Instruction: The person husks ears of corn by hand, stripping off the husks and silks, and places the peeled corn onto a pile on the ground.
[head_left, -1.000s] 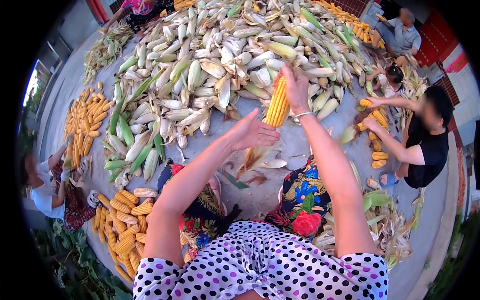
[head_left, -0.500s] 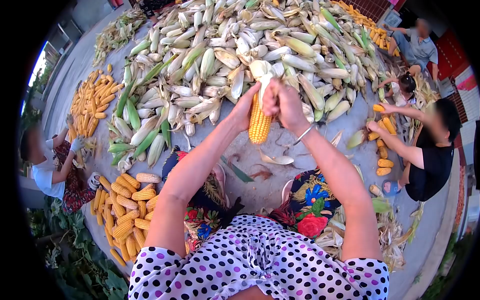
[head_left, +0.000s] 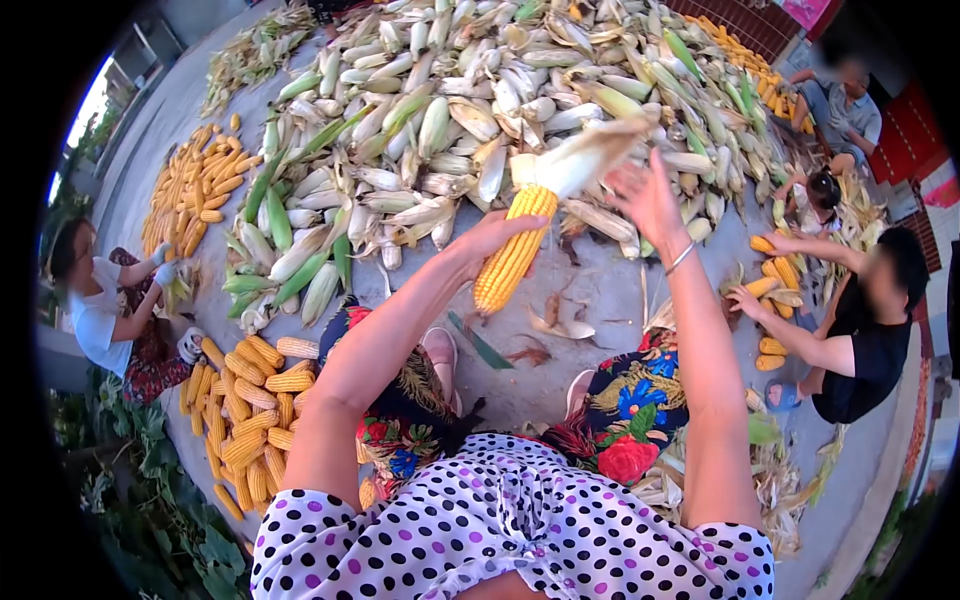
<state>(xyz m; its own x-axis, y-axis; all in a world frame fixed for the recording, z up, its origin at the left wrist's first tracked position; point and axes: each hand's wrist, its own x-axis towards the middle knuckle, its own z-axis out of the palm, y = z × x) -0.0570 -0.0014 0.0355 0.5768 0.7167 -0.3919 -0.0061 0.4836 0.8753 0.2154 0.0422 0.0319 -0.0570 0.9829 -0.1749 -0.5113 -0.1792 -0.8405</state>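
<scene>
My left hand (head_left: 488, 240) is wrapped round an ear of corn (head_left: 515, 255), its bare yellow kernels slanting down to the left. From the ear's upper end a pale husk (head_left: 590, 160), smeared by motion, stretches up to the right; whether it is still attached I cannot tell. Just below and right of that husk is my right hand (head_left: 652, 205), fingers apart and partly blurred, with nothing visible in its grasp. A bracelet (head_left: 680, 257) circles the right wrist.
A big heap of unhusked corn (head_left: 450, 130) lies ahead. Husked cobs (head_left: 245, 410) are piled at my left, more cobs (head_left: 195, 190) farther off. One person (head_left: 120, 310) sits at left, another (head_left: 850, 320) at right beside a few cobs. Loose husks (head_left: 780, 480) lie at lower right.
My right hand has moved right, away from the ear, and opened. The husk has swung out to the right. The ear in my left hand now tilts more, and its yellow upper part shows.
</scene>
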